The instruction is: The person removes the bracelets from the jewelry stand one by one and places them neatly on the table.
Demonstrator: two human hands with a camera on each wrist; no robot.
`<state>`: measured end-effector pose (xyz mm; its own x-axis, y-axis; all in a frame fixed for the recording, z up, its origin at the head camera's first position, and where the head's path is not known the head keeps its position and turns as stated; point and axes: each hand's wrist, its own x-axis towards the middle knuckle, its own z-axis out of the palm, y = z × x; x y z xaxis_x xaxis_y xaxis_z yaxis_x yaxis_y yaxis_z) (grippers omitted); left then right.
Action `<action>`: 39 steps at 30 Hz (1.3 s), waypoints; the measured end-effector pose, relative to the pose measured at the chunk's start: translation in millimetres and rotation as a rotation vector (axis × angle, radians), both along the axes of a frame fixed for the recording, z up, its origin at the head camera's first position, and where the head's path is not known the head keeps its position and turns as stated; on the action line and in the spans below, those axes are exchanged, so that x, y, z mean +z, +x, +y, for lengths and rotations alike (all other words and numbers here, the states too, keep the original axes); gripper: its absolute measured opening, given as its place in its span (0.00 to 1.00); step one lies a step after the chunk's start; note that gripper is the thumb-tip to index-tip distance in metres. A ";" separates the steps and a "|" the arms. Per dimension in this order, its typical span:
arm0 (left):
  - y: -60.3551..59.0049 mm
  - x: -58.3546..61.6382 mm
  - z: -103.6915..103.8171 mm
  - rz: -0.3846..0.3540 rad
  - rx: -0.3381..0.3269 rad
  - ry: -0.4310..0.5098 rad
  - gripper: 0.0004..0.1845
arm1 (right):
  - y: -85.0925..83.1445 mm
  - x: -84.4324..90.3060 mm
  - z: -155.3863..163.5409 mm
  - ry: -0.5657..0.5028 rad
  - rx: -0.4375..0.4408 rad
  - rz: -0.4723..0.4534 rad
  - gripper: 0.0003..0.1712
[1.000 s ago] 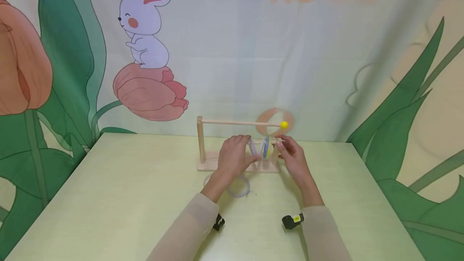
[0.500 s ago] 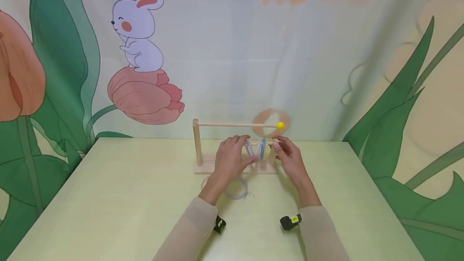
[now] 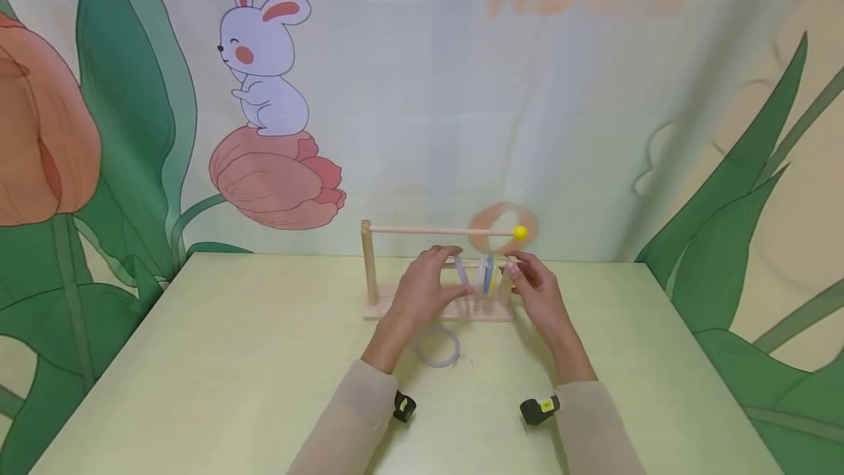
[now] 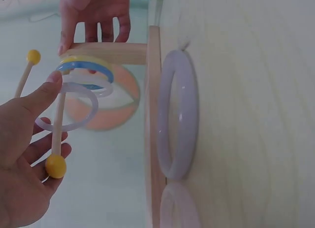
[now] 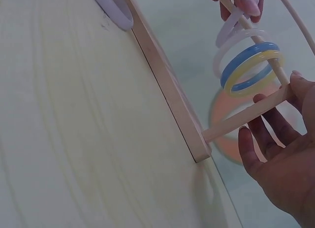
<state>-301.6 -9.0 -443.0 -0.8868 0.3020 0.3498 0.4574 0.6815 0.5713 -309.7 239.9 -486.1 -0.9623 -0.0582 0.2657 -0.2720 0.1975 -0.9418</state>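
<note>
While the left hand kept pinching the clear ring on the lower rod, little changed vs. 1 s ago; right hand, fingers relaxed, steadied the rack post.

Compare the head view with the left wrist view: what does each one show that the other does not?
Only the head view shows the rabbit picture on the backdrop, both sleeves and the whole wooden rack.

Only the left wrist view shows, close up, the left hand pinching a clear ring on the lower rod, near its yellow ball tip.

Both show the blue ring, the right hand at the rack's end post, and a pale ring lying on the table.
</note>
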 end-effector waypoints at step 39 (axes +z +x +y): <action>-5.3 27.1 -50.2 -0.114 -0.013 0.158 0.39 | -1.5 4.7 -2.6 0.018 -0.010 0.005 0.25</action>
